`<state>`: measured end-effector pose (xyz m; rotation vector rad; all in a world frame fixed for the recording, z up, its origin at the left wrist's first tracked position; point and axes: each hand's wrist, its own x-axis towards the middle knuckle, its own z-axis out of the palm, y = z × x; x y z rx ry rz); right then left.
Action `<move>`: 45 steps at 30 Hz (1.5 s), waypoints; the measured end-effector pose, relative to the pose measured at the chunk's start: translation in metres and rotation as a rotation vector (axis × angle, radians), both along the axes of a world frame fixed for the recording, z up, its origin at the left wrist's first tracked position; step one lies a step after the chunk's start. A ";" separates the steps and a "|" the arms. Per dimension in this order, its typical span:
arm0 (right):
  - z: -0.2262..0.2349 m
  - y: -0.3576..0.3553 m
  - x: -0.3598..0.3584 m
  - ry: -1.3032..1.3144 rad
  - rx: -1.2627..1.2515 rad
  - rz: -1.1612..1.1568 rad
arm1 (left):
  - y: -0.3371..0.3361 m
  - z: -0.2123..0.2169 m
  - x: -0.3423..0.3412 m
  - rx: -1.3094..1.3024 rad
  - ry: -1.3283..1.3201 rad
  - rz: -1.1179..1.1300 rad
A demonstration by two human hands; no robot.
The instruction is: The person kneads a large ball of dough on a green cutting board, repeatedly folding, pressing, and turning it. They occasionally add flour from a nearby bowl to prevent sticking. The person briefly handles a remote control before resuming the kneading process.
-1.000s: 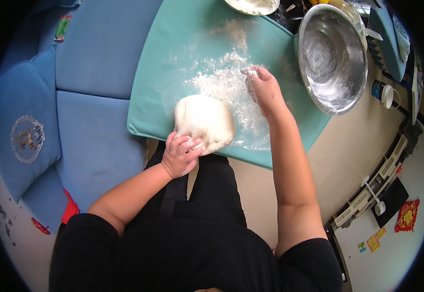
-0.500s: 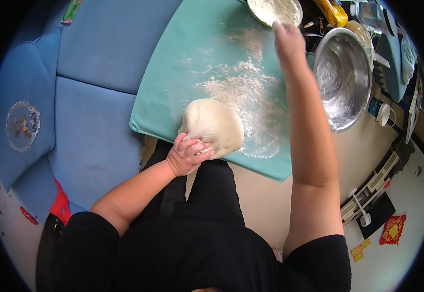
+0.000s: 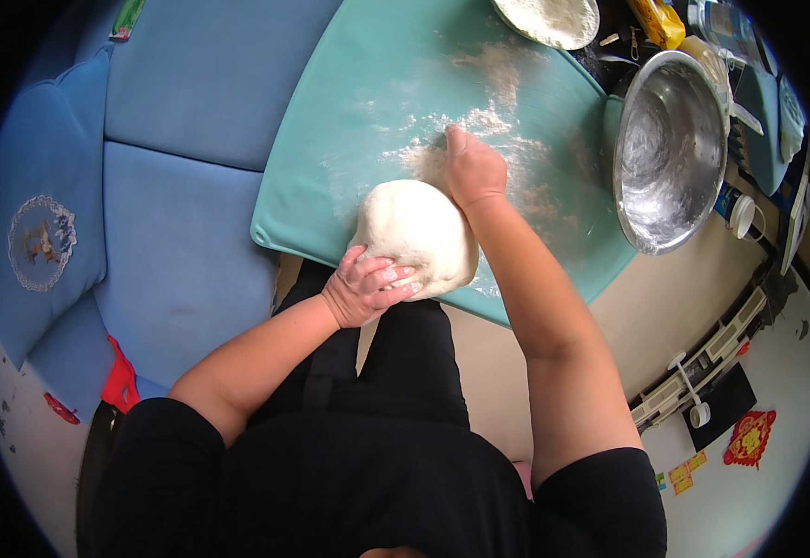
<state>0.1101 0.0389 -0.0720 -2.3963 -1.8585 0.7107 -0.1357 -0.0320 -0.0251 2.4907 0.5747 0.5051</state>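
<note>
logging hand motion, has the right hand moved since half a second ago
Yes: against the green tabletop, the right hand has moved leftward and nearer the person, away from the flour bowl and toward the dough.

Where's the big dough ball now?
In the head view, the dough is near the middle, at the near edge of the green table. The left hand touches its lower left side, and the right hand is just past its upper right.

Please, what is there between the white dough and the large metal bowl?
In the head view, the right forearm passes close beside the dough; beyond it, the green work surface, partly dusted with flour, extends toward the metal bowl.
</note>
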 end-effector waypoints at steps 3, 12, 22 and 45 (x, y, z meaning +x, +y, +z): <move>0.011 0.005 0.007 0.067 -0.067 -0.041 | 0.006 -0.003 0.005 0.032 -0.012 0.017; 0.101 -0.077 -0.019 0.695 0.551 -0.530 | 0.079 0.008 0.085 -0.156 0.142 0.116; 0.120 -0.077 -0.004 0.283 0.128 -0.222 | 0.202 0.081 0.151 -0.733 0.660 -0.304; 0.066 -0.153 -0.041 0.242 0.137 -0.261 | 0.059 0.014 0.057 -0.142 0.304 -0.194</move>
